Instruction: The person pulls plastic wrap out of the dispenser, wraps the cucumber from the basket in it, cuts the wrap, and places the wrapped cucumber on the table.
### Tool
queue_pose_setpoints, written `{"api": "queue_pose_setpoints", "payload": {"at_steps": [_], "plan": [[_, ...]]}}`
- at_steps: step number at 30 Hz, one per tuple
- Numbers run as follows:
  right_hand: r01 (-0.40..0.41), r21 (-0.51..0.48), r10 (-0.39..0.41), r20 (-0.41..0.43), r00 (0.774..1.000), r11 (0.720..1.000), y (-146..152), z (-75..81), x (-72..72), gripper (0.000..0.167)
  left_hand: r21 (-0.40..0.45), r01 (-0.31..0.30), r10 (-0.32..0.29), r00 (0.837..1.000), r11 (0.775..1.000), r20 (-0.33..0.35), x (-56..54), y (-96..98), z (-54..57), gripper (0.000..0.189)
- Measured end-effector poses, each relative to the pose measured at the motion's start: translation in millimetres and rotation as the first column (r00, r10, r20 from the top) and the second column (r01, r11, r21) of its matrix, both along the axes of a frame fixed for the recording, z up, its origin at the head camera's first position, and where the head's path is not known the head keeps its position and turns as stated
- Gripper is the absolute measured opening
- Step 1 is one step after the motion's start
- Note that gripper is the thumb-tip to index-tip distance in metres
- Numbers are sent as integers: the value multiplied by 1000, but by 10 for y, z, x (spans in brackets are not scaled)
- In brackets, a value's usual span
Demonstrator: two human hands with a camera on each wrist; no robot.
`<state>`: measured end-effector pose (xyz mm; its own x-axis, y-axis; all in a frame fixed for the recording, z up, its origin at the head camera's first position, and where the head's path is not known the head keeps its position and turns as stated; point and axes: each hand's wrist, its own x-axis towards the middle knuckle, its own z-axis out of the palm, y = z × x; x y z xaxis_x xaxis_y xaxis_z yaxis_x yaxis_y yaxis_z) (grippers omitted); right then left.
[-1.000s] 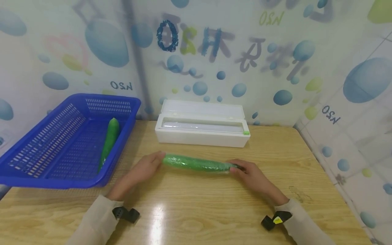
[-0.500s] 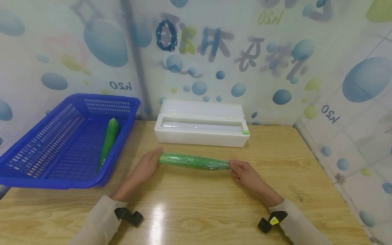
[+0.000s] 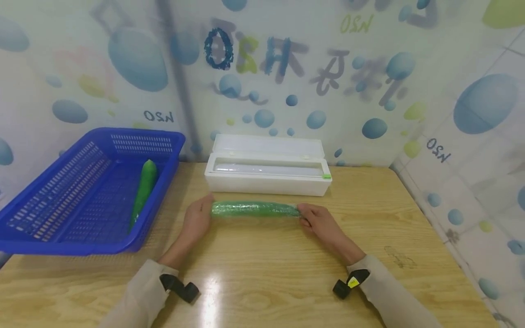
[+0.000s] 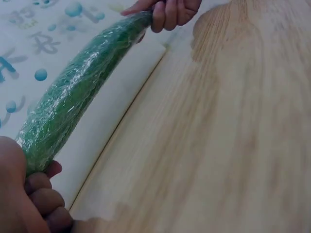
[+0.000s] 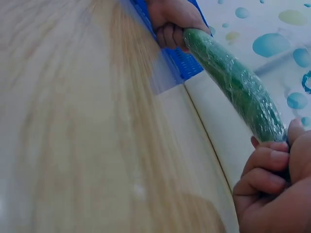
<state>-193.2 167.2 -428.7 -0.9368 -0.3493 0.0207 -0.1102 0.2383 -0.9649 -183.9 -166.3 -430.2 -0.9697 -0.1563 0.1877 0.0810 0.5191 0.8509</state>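
Note:
A green cucumber [image 3: 255,209] in shiny clear wrap is stretched level between both hands, raised over the wooden table. My left hand [image 3: 198,217] grips its left end, with curled fingers showing in the left wrist view. The other end is pinched by my right hand [image 3: 321,223], thumb and bent fingers closed on the tip, as the right wrist view confirms. Creases in the film catch the light along the cucumber [image 4: 73,92]. Behind it stands a white cling film box [image 3: 268,182] with its lid raised and a roll [image 3: 268,170] inside.
To the left sits a blue plastic basket [image 3: 78,248] with another cucumber [image 3: 144,191] leaning along its right side. A patterned wall [image 3: 262,100] rises at the table's back edge, another at the right. Light glares off the wooden table [image 3: 254,282] in front.
The cucumber has moved slightly up and left in the head view and lies more level. My right hand shifted left with it; the grips have tightened round both ends.

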Motion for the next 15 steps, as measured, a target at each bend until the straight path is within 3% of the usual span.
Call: {"api": "queue_pose_setpoints", "payload": {"at_steps": [6,11,15], "plan": [[59,40,-49,-208,977,997,-52,40,-12,29,-73,-64,68,996,995,63,-91,60,23,49],[6,29,4,-327,945,1000,-22,193,99,30,-107,-33,54,979,994,199,-140,102,75,51],[23,85,10,-369,929,996,-53,322,205,31,-101,4,24,960,995,279,-149,69,114,54]]}}
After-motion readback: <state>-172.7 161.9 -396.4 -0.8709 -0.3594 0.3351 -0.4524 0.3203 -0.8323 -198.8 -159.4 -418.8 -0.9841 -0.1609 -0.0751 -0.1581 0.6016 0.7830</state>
